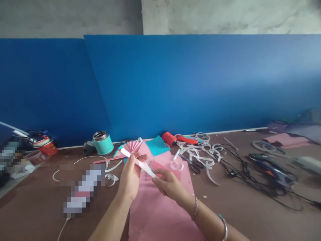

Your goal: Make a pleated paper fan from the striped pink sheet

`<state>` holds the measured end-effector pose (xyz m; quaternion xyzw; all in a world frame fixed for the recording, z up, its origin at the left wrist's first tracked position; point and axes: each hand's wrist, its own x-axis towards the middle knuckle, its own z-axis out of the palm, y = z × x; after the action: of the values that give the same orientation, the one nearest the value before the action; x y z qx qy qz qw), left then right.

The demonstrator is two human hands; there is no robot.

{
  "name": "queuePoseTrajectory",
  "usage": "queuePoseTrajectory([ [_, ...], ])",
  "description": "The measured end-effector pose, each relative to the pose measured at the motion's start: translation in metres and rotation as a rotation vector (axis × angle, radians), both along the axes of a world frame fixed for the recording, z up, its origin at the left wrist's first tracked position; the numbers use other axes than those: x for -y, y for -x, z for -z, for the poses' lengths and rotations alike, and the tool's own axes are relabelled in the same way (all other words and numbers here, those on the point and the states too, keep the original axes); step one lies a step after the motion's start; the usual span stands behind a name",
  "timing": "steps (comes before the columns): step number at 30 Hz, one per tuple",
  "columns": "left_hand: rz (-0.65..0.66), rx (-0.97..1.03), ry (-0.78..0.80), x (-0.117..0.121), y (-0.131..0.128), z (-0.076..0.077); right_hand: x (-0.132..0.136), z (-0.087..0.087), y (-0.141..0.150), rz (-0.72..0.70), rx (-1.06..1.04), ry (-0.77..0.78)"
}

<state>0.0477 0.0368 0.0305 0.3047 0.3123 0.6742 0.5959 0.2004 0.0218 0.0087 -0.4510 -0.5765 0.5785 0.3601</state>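
Between my two hands a narrow white strip (147,170), perhaps folded paper, runs slantwise, with a bit of coloured print along its edge. My left hand (131,177) pinches it near its upper left part. The fingertips of my right hand (169,184) are closed on its lower right end. Beneath both hands lies a long pink paper sheet (160,207). Just beyond my left hand is a pleated pink paper fan (132,147). Another pleated pink piece (165,167) lies behind the right hand, partly hidden. A teal paper square (157,146) rests on the far end of the sheet.
Tangled white strips (198,152) and scissors (196,166) lie to the right, near a red spool (169,138). Black cables (247,174) cross the table farther right. A turquoise flask (103,143) stands at the back left, before a blue partition (175,83).
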Motion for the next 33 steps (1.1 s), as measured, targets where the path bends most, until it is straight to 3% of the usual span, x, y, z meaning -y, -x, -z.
queuePoseTrajectory([
  [4,0.015,-0.026,-0.044,-0.002,0.001,0.004,-0.001,0.003,0.0,0.004,-0.051,-0.023],
  [8,0.017,-0.018,-0.035,-0.003,0.002,0.005,-0.001,0.004,0.001,0.073,0.047,-0.095],
  [14,0.086,0.184,-0.061,-0.002,-0.001,0.001,0.003,0.002,0.003,0.184,0.198,-0.286],
  [23,0.063,0.345,0.028,0.002,0.001,-0.005,0.01,0.004,0.004,0.223,0.246,-0.46],
  [33,0.063,0.31,0.003,0.004,0.0,-0.004,0.01,0.001,0.003,0.237,0.263,-0.483],
])
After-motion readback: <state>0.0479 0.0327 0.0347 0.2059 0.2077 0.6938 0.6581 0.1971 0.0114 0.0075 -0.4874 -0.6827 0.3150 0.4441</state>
